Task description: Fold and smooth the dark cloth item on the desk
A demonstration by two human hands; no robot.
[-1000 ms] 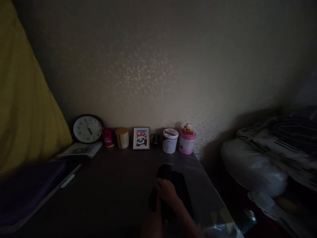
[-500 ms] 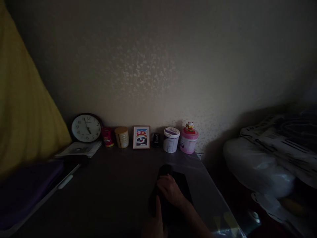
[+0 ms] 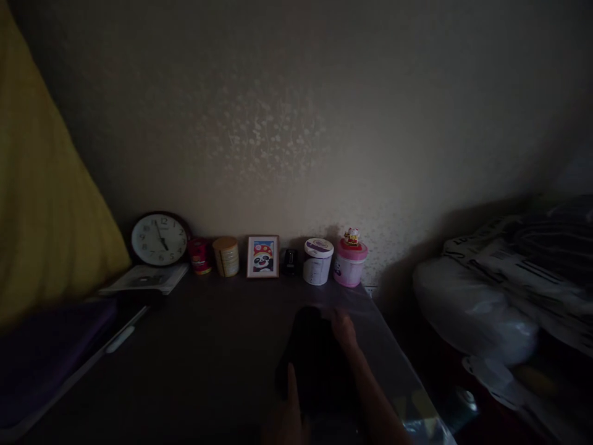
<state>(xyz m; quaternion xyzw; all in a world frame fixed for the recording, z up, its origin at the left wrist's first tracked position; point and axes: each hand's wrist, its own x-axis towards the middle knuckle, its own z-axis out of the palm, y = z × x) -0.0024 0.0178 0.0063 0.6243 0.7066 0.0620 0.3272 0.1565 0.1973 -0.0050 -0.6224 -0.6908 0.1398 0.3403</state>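
A black, flat, soft-looking item (image 3: 315, 361) lies on the dark desk (image 3: 208, 358) right in front of me; the light is too dim to name it. My right hand (image 3: 345, 329) rests at its far right corner, fingers curled down over the edge. My left hand (image 3: 288, 405) is low in view at the item's left side, one finger stretched out along it. The rest of that hand is in shadow.
Along the wall stand a round clock (image 3: 159, 239), a red tin (image 3: 199, 256), a tan tin (image 3: 226, 256), a framed panda picture (image 3: 263, 256), a white tub (image 3: 317, 261) and a pink tub (image 3: 350, 264). Papers (image 3: 147, 279) and a yellow curtain (image 3: 46, 204) lie left; bags (image 3: 477, 309) right.
My right hand has slid from the middle of the black item to its far right corner. My left hand's finger now shows more clearly on the left side.
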